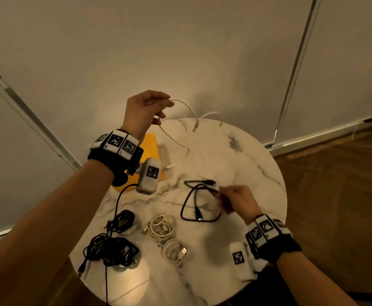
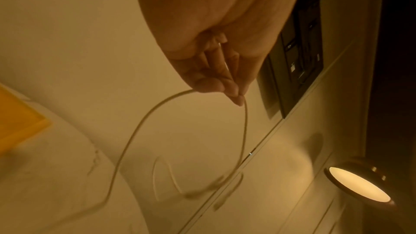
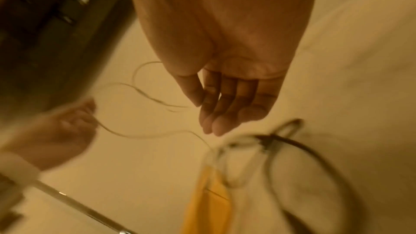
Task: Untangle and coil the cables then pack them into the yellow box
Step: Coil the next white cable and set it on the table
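My left hand (image 1: 160,109) is raised above the far side of the round marble table (image 1: 235,155) and pinches a thin white cable (image 1: 187,107) between thumb and fingers (image 2: 234,93). The cable (image 2: 139,131) hangs in two loose loops down to the tabletop. My right hand (image 1: 224,199) hovers low over a loose black cable (image 1: 200,202), with fingers (image 3: 216,124) straight and nothing in them. The yellow box (image 1: 151,146) lies on the table's left side, partly hidden by my left wrist.
Near the front edge lie two black coiled cables (image 1: 123,219) (image 1: 112,250) and two white coils (image 1: 158,226) (image 1: 176,250). Light wall panels stand close behind the table. Wooden floor (image 1: 335,184) lies to the right. A lit lamp (image 2: 358,186) shows in the left wrist view.
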The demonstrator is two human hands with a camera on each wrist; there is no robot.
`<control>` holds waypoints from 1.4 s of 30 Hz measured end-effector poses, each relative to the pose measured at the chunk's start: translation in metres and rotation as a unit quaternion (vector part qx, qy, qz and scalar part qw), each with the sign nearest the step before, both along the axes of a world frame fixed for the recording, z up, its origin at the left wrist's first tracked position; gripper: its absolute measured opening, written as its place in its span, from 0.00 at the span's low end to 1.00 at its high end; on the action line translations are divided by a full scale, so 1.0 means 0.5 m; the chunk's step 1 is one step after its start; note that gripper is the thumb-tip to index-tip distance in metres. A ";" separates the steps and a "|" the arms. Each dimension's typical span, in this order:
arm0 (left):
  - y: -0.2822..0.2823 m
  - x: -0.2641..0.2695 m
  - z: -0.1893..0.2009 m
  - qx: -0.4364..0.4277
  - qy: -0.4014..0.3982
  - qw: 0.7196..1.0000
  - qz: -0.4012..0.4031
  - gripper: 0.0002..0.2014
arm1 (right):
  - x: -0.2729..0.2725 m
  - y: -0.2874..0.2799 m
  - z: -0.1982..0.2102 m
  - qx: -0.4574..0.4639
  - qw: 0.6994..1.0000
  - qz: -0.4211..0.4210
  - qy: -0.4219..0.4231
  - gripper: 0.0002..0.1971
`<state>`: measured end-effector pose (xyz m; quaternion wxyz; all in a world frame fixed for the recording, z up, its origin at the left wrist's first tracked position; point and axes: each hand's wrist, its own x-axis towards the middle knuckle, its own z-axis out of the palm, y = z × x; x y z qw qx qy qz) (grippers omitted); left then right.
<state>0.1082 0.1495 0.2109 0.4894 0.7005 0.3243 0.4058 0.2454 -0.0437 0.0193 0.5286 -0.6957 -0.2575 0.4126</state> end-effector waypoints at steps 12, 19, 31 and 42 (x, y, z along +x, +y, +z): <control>-0.143 -0.008 0.102 -0.033 -0.099 0.983 -0.150 0.07 | -0.077 0.037 0.240 0.219 0.961 0.060 -0.158 0.16; -0.179 0.002 0.130 -0.125 -0.173 0.954 -0.211 0.09 | -0.066 0.014 0.269 0.286 0.946 -0.031 -0.150 0.03; -0.290 -0.044 -0.187 -0.153 0.068 0.959 -0.231 0.11 | -0.014 -0.102 0.264 0.333 0.937 -0.084 0.064 0.09; -0.438 -0.105 -0.355 -0.416 -0.060 0.868 -0.267 0.05 | 0.007 -0.207 0.116 0.233 0.951 -0.163 0.121 0.11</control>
